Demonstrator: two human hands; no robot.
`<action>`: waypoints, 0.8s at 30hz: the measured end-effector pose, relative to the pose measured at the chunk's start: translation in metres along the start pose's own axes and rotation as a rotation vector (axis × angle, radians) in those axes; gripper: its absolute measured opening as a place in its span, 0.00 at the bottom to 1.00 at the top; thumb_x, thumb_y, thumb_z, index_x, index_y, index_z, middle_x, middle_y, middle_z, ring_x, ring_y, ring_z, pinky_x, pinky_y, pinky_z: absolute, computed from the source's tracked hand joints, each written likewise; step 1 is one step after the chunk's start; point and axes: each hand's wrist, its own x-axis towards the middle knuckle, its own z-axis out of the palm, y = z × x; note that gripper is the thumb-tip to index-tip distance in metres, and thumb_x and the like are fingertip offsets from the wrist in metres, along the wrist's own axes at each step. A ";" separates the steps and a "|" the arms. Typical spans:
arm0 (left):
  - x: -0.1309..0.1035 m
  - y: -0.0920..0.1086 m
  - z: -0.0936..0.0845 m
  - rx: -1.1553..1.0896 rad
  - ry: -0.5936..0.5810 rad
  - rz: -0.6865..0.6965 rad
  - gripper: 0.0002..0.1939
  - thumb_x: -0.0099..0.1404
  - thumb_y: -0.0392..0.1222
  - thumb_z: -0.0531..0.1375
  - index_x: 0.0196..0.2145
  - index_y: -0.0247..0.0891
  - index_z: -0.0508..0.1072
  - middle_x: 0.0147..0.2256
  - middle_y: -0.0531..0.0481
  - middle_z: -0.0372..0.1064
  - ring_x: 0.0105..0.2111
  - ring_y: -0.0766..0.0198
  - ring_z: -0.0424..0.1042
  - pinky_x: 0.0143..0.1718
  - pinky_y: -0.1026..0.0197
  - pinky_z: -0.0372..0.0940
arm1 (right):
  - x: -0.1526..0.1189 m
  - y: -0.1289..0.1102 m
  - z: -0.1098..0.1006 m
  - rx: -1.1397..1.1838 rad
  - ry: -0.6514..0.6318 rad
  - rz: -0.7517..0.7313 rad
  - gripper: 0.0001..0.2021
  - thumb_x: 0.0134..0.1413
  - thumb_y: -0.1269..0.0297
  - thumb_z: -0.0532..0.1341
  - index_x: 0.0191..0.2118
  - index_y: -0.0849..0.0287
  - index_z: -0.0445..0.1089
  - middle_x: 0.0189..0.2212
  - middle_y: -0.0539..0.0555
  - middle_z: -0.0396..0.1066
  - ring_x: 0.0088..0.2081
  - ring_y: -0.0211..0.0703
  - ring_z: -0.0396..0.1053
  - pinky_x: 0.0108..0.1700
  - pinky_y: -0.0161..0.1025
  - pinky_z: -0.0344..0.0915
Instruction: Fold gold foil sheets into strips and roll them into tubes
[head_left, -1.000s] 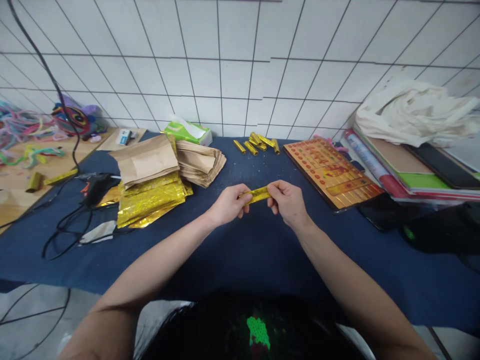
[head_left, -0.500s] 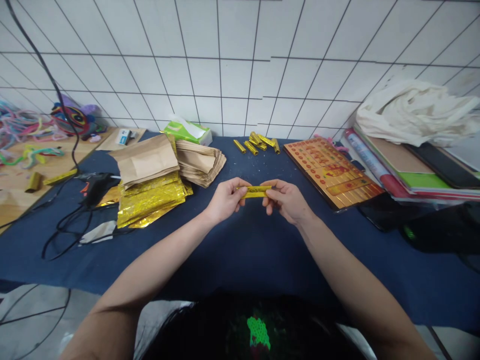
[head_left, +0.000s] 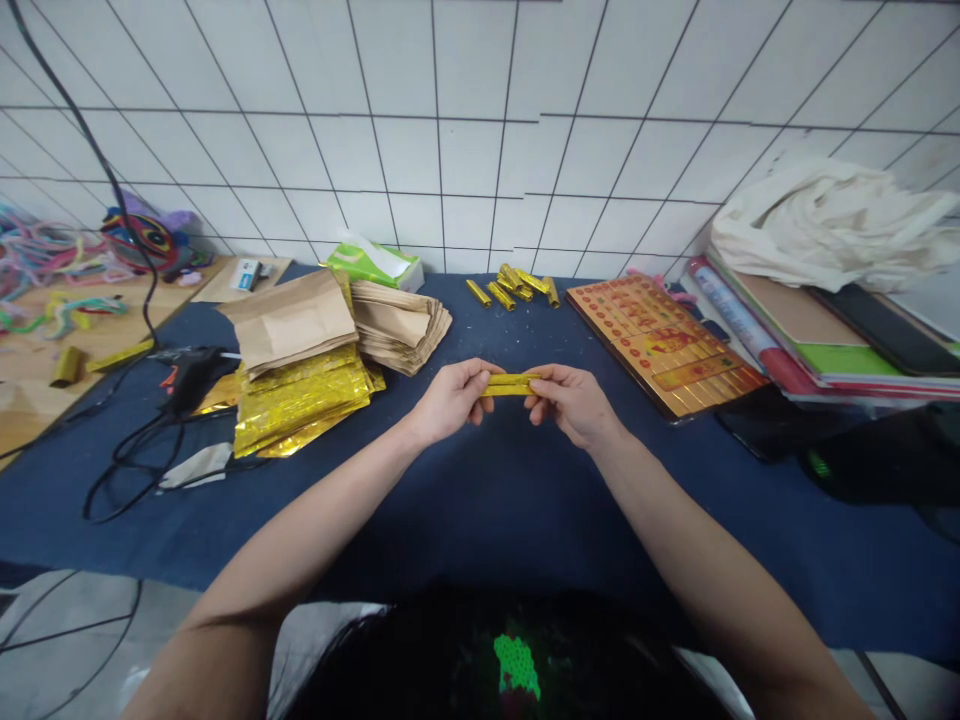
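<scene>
Between my two hands lies a narrow roll of gold foil paper (head_left: 510, 385), held level above the blue cloth. My left hand (head_left: 455, 398) pinches its left end between thumb and fingers. Its right end is gripped the same way by my right hand (head_left: 568, 400). Beyond them, near the wall, several finished-looking gold paper rolls (head_left: 523, 283) sit in a small heap. To the left are gold foil sheets (head_left: 300, 405), with brown-backed paper (head_left: 292, 325) stacked on top and another brown paper stack (head_left: 397, 325) beside it.
A black glue gun (head_left: 187, 380) with a looped cable lies at the left. Behind the paper stands a green tissue pack (head_left: 375, 265). On the right are a flat orange-gold printed pack (head_left: 667, 345), a pile of books (head_left: 847, 350) and white cloth (head_left: 832, 225).
The gold roll has turned slightly between my fingers, and my thumbs have shifted a little on it. Everything else stays where it was.
</scene>
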 end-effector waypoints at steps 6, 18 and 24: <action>0.000 -0.001 -0.002 -0.039 -0.036 -0.022 0.12 0.58 0.31 0.51 0.40 0.31 0.67 0.20 0.56 0.65 0.14 0.74 0.63 0.16 0.71 0.54 | 0.003 0.002 -0.002 0.061 -0.006 0.002 0.12 0.36 0.66 0.66 0.32 0.62 0.71 0.16 0.50 0.71 0.13 0.35 0.66 0.16 0.31 0.64; 0.000 0.001 0.002 -0.351 0.068 -0.110 0.17 0.50 0.31 0.53 0.37 0.30 0.74 0.19 0.53 0.67 0.14 0.73 0.62 0.17 0.69 0.54 | 0.002 0.001 -0.001 0.176 -0.049 0.025 0.07 0.37 0.71 0.64 0.29 0.61 0.72 0.17 0.49 0.72 0.15 0.34 0.67 0.20 0.31 0.66; 0.000 0.003 -0.002 -0.452 0.034 -0.139 0.16 0.47 0.30 0.54 0.34 0.29 0.75 0.20 0.51 0.68 0.15 0.73 0.63 0.18 0.69 0.54 | 0.001 0.000 -0.001 0.220 -0.077 0.052 0.06 0.37 0.73 0.62 0.28 0.62 0.73 0.18 0.51 0.73 0.17 0.35 0.68 0.22 0.32 0.67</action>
